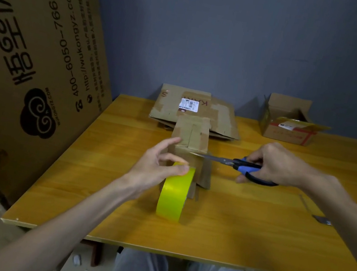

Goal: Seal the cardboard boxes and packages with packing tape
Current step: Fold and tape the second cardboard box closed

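Left hand point(158, 165) pinches round yellow tape roll point(173, 197): keep it taut. Right hand point(279, 164), gripping blue-handled scissors point(242, 166), should cut beside small brown cardboard box point(190, 134).

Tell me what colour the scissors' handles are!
The scissors' handles are blue and black, clearest in the head view.
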